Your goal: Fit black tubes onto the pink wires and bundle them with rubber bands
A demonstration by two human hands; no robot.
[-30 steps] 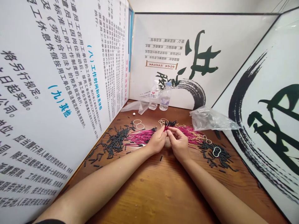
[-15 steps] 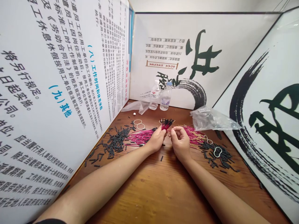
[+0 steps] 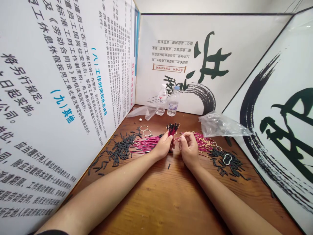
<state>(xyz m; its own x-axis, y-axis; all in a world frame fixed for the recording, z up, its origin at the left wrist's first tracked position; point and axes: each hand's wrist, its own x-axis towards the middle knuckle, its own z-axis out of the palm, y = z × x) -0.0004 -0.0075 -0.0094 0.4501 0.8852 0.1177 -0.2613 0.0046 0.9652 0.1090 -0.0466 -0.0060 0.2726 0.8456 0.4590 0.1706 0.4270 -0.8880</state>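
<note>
My left hand (image 3: 164, 145) is closed around a bundle of thin red wires (image 3: 172, 130) whose black-sleeved ends fan upward. Close by on the right, my right hand (image 3: 189, 147) pinches what looks like the end of a single thin red wire (image 3: 177, 139) between thumb and forefinger. Beyond the left hand lies a spread of red wires (image 3: 146, 143), some with black ends. More red wires with gold-coloured tips (image 3: 203, 142) lie beside and behind the right hand. The fingers partly hide the lower part of the held bundle.
Small black sleeves are heaped on the left (image 3: 122, 148) and right (image 3: 230, 162); one loose sleeve (image 3: 169, 166) lies in front. Rubber bands (image 3: 147, 133), two water bottles (image 3: 173, 101) and a clear plastic bag (image 3: 220, 124) are farther back. Printed panels (image 3: 168, 26) wall the table.
The black-tipped bundle in my left hand has tilted slightly and its ends have shifted a little left. My right hand stays pinched in nearly the same place.
</note>
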